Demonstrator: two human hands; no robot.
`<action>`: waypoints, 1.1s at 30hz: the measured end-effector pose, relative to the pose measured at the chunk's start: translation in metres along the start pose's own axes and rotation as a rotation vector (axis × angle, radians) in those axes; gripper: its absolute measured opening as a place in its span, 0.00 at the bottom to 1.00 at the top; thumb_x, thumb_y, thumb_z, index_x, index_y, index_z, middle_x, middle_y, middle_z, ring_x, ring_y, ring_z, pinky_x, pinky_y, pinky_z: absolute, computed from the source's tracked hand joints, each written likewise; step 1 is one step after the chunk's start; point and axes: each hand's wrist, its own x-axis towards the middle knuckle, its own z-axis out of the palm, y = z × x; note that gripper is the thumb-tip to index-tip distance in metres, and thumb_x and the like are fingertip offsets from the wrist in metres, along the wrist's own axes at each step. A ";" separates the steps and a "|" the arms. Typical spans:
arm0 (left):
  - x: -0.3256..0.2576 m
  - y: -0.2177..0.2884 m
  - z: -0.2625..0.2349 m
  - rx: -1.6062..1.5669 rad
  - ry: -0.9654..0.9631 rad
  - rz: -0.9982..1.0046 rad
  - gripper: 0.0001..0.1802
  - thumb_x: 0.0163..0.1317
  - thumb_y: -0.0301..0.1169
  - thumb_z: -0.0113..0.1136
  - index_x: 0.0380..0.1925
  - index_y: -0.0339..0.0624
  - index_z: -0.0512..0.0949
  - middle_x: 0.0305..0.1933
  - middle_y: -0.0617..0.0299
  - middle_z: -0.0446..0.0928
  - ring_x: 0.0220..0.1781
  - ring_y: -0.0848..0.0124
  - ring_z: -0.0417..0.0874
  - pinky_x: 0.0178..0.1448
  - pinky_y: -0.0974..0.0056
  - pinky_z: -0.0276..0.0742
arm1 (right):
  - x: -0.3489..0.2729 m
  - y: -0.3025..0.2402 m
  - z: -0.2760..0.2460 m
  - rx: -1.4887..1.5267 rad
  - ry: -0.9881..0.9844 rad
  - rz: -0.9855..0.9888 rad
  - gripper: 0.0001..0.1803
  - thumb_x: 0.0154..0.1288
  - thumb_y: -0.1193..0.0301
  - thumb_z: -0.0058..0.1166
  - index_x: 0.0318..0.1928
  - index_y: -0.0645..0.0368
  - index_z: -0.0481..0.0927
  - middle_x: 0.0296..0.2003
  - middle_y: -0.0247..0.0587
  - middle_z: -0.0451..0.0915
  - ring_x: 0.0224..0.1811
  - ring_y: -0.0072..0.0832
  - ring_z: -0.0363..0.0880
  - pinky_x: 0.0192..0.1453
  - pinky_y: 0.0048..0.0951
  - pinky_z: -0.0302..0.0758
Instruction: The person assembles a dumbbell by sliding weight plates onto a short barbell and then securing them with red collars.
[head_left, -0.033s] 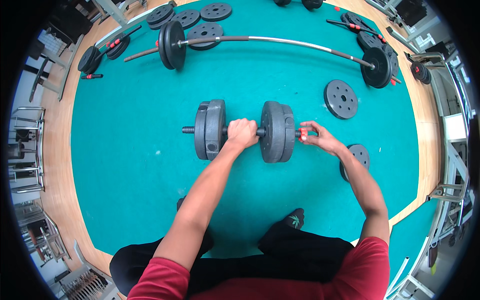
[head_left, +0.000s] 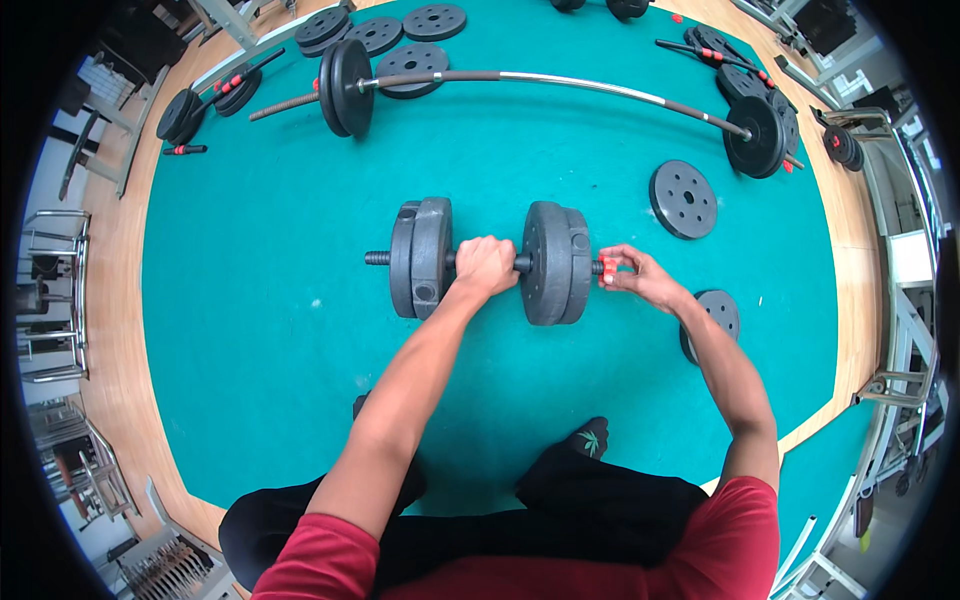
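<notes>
A dumbbell with dark grey plates at both ends lies crosswise in front of me. Its threaded bar sticks out past the plates on each side. My left hand is wrapped round the handle between the two sets of plates. At the right end of the bar, my right hand pinches a red spin-lock collar between thumb and fingers. The collar sits round the tip of the bar, apart from the outer right plate. At the left end the thread is bare, with no collar on it.
Beyond the dumbbell lies a long barbell with plates on both ends. Two loose plates, an upper one and a lower one, lie to the right, the lower partly behind my forearm. More plates rest at the back of the green mat.
Both hands keep their places on the dumbbell. The right fingers have shifted very slightly round the red collar; nothing else has visibly moved.
</notes>
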 end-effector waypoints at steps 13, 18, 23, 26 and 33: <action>-0.019 -0.008 -0.032 -0.133 0.038 -0.081 0.12 0.45 0.38 0.64 0.29 0.46 0.86 0.27 0.43 0.81 0.34 0.46 0.84 0.39 0.47 0.78 | -0.020 -0.041 0.032 -0.113 0.137 -0.204 0.28 0.62 0.78 0.63 0.63 0.61 0.72 0.47 0.41 0.81 0.39 0.20 0.80 0.44 0.25 0.79; -0.029 -0.024 -0.050 -0.182 0.110 -0.108 0.14 0.45 0.40 0.66 0.24 0.38 0.84 0.27 0.39 0.80 0.34 0.44 0.83 0.39 0.46 0.77 | -0.019 -0.078 0.047 -0.212 0.075 -0.313 0.22 0.66 0.75 0.60 0.60 0.64 0.74 0.40 0.40 0.83 0.36 0.19 0.81 0.43 0.26 0.78; -0.031 -0.039 -0.049 -0.264 0.222 -0.104 0.17 0.47 0.40 0.66 0.20 0.33 0.81 0.27 0.37 0.79 0.34 0.42 0.83 0.40 0.44 0.76 | -0.009 -0.137 0.065 -0.511 0.096 0.003 0.19 0.68 0.69 0.58 0.57 0.64 0.76 0.31 0.37 0.82 0.32 0.21 0.81 0.40 0.27 0.78; -0.031 -0.046 -0.047 -0.291 0.202 -0.127 0.18 0.47 0.40 0.67 0.20 0.33 0.82 0.28 0.37 0.79 0.35 0.41 0.82 0.41 0.44 0.76 | -0.008 -0.135 0.074 -0.622 0.209 -0.363 0.18 0.72 0.62 0.53 0.53 0.63 0.77 0.28 0.37 0.82 0.29 0.23 0.81 0.37 0.28 0.79; -0.028 -0.038 -0.053 -0.242 0.144 -0.111 0.13 0.47 0.39 0.65 0.24 0.38 0.84 0.29 0.39 0.80 0.35 0.44 0.83 0.41 0.45 0.77 | 0.004 -0.096 0.047 -0.317 0.063 -0.044 0.23 0.78 0.53 0.39 0.51 0.59 0.76 0.33 0.44 0.83 0.32 0.27 0.83 0.39 0.29 0.81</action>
